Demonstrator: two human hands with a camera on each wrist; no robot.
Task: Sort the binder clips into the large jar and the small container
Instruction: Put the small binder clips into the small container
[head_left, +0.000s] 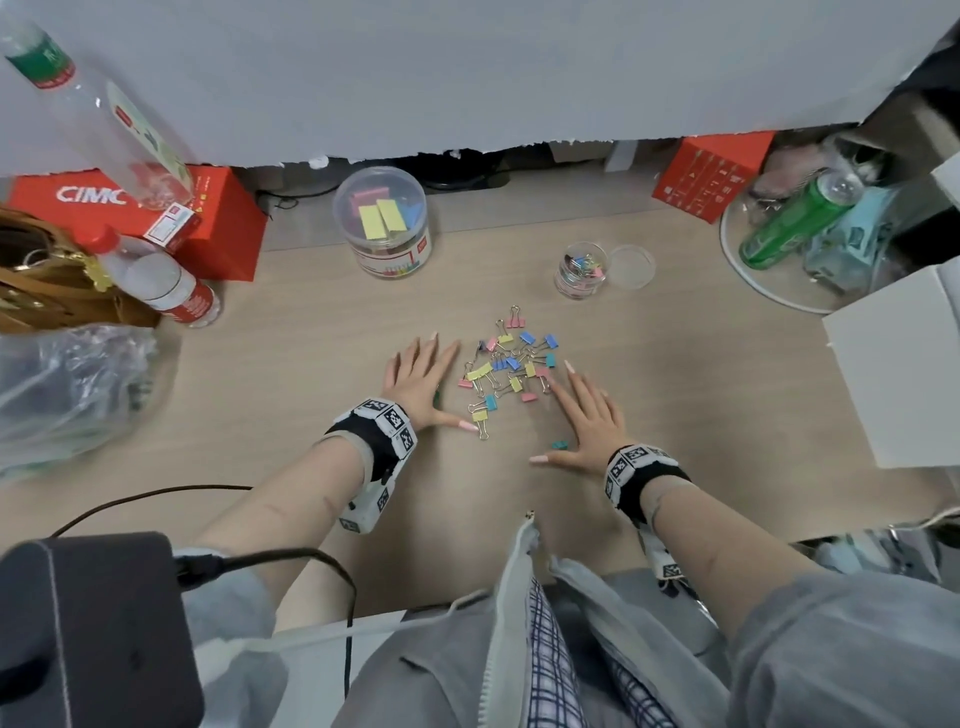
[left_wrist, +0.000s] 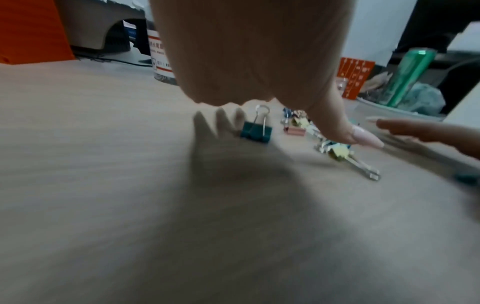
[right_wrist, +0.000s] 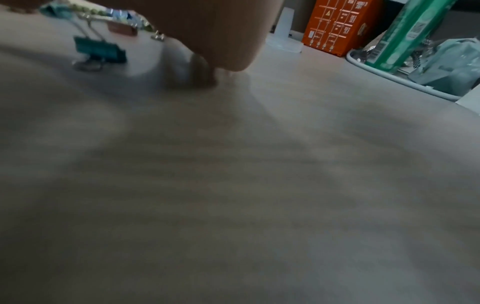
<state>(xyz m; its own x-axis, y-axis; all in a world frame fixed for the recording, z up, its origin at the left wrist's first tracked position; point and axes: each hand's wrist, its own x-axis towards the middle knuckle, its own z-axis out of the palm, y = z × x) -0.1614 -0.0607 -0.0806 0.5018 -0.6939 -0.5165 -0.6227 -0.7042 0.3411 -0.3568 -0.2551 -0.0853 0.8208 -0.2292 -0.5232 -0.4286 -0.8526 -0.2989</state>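
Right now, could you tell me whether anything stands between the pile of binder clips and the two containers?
Nothing visible does: bare desk separates the binder clips from the large jar and the small container, whose lid lies beside it.

The scattered pile of small pastel metal binder clips (head_left: 506, 366) lies on the pale wood-grain desk (head_left: 675, 415) and serves as landmark. Left of the pile the left hand (head_left: 418, 382) lies flat; right of it and nearer the person, the right hand (head_left: 587, 423). One teal binder clip (head_left: 560, 445) lies apart, just beside the right hand's thumb. Behind the pile to the left stands the large clear plastic jar (head_left: 384, 223). Behind it to the right stands the small clear round container (head_left: 580, 270), its round clear lid (head_left: 631, 266) just beside it on the right.
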